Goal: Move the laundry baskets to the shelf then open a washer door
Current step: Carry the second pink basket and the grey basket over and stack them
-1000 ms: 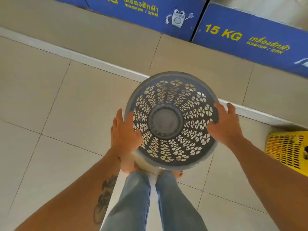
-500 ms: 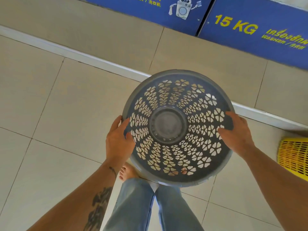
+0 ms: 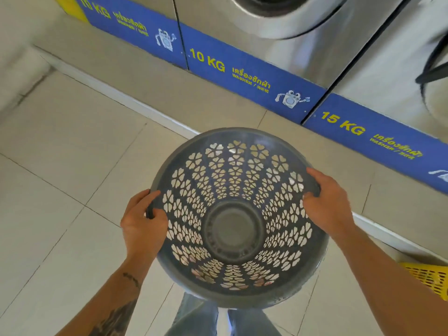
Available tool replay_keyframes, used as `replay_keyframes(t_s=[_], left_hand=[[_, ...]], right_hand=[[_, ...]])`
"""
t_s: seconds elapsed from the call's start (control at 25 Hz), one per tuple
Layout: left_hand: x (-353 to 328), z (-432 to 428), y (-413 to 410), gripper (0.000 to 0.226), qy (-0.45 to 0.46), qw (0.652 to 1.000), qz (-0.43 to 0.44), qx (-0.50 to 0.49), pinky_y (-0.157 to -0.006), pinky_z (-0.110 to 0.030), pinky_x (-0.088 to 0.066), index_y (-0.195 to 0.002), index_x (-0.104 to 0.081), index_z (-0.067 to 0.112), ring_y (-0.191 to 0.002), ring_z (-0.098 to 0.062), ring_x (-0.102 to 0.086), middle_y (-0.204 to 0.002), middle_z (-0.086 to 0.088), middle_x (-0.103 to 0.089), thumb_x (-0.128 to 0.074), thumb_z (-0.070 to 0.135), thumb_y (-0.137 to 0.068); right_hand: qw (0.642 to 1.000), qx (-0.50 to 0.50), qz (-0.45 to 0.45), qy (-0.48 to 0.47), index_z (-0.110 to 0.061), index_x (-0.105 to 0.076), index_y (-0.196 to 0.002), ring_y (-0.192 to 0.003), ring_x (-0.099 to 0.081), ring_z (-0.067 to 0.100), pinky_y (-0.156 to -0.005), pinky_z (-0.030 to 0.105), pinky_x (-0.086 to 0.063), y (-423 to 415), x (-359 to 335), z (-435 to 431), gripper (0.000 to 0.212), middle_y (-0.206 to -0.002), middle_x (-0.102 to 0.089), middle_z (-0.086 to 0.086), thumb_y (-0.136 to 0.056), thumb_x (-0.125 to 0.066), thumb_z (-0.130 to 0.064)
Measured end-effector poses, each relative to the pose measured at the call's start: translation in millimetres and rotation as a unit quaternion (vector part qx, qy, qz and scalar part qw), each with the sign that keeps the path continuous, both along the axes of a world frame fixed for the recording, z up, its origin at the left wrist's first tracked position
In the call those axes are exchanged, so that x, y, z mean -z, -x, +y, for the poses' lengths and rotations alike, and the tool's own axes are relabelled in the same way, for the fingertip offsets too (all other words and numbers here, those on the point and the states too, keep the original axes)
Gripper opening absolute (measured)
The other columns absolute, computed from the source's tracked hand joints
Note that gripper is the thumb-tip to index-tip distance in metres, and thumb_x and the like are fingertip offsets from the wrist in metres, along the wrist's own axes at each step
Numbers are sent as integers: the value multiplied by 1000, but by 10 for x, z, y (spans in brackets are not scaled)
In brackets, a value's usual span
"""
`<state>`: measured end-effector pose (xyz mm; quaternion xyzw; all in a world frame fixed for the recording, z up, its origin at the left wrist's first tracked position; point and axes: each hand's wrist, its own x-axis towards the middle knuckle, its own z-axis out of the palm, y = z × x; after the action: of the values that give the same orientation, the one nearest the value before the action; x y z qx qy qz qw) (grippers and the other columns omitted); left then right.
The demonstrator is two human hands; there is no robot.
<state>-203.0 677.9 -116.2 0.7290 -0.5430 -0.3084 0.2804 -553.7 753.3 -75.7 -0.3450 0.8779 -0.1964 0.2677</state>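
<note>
A round grey laundry basket [image 3: 235, 229] with flower-shaped holes is held up above the tiled floor, its open top facing me, and it is empty. My left hand [image 3: 143, 221] grips its left rim and my right hand [image 3: 324, 204] grips its right rim. A yellow laundry basket [image 3: 429, 280] stands on the floor at the right edge, partly cut off. Steel washers stand behind on a raised step; the round door [image 3: 286, 18] of the 10 KG washer shows at the top, closed as far as I can see.
Blue strips marked 10 KG [image 3: 244, 71] and 15 KG [image 3: 368, 134] run along the washer bases. A white-edged step [image 3: 135, 105] separates them from the floor tiles. My legs in jeans [image 3: 198, 318] are below the basket. No shelf is in view.
The grey basket has come up off the floor and nearer to me, held at both rims. The view has tilted up, so the washer fronts now show.
</note>
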Motion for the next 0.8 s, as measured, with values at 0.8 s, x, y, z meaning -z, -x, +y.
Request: replay_keyframes(t_s=[0.8], left_hand=[[-3312, 1214, -2133, 47, 140, 902, 78, -401, -37, -18, -44, -114, -66, 35, -52, -14, -63, -86, 5, -72, -50, 12, -76]], right_hand=[[874, -419, 42, 242, -19, -49, -141, -127, -48, 30, -99, 44, -41, -2455, -3123, -1225, 63, -147, -45, 7, -80, -51, -1]])
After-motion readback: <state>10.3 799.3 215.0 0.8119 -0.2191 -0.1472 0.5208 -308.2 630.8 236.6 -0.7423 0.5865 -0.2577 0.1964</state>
